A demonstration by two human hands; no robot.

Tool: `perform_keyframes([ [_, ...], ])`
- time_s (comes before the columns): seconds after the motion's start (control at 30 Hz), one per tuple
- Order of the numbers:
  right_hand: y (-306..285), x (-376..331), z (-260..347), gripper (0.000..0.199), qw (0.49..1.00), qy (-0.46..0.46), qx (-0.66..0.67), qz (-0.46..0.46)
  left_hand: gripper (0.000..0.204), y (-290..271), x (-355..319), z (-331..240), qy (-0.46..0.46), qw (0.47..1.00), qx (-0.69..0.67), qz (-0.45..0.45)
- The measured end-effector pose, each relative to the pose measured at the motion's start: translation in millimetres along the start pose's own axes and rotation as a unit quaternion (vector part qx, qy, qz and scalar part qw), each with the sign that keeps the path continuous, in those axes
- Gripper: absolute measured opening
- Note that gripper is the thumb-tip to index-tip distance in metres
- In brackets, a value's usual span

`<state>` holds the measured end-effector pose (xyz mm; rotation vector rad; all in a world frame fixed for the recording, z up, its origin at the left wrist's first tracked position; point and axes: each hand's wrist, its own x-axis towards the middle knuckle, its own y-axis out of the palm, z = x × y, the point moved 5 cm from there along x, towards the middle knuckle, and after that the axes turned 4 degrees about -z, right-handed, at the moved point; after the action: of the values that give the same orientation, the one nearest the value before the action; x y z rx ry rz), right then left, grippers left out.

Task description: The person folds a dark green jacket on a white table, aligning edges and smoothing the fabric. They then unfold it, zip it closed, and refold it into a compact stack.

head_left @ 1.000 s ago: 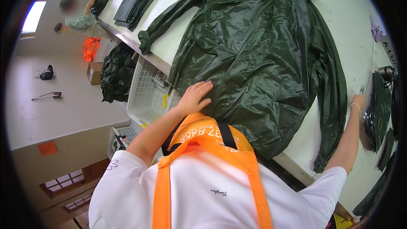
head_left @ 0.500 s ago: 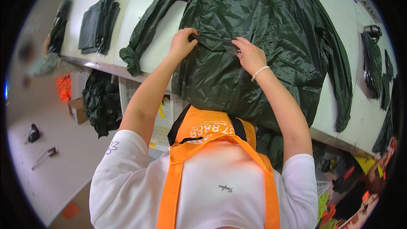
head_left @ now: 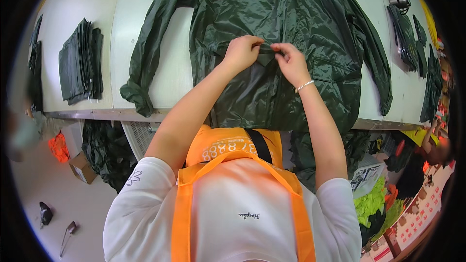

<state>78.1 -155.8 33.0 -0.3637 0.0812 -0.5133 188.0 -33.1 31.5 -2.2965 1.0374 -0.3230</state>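
Observation:
A dark green, shiny rain jacket [head_left: 315, 34] lies spread on the white table before me, its sleeves out to both sides and its hem at the near edge. My left hand [head_left: 242, 53] pinches a fold of the jacket's front, at the pocket flap left of the middle. Just right of it, my right hand [head_left: 292, 63], a beaded bracelet at its wrist, has thumb and forefinger closed on the same strip of cloth. The two sets of fingertips are close together. Part of the flap is hidden behind the fingers.
Folded dark green garments [head_left: 81, 63] lie in a stack on the table's left. More folded green pieces [head_left: 404, 36] and a metal cup [head_left: 399, 3] are at the right. Below stand a white crate [head_left: 138, 133], a heap of green cloth [head_left: 104, 150] and a cardboard box [head_left: 83, 167].
My left hand has slid right along the jacket front, closer to my right hand. The whole view has shifted, so the table's left side shows more.

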Motion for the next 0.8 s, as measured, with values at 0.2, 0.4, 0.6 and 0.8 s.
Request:
perform_keyframes([
  [0.2, 9.0, -14.5, -1.7, 0.012, 0.994, 0.002, -0.083, -0.065, 0.034, 8.5, 10.7, 21.4, -0.027, 0.985, -0.154, 0.073],
  [0.4, 1.4, 0.0, -16.4, 0.012, 0.974, 0.147, 0.111, -0.134, 0.026, -1.8, 9.9, -7.0, 0.001, 0.99, -0.136, 0.035],
  [0.6, -4.2, -4.6, 7.7, 0.027, 0.973, 0.096, -0.079, -0.193, 0.019, 8.7, 15.4, -5.9, -0.067, 0.977, -0.203, -0.028],
  [0.8, -16.8, -10.2, 58.3, 0.022, 0.935, 0.003, -0.329, -0.13, 0.013, -0.6, 13.1, -23.3, -0.033, 0.981, -0.172, -0.089],
])
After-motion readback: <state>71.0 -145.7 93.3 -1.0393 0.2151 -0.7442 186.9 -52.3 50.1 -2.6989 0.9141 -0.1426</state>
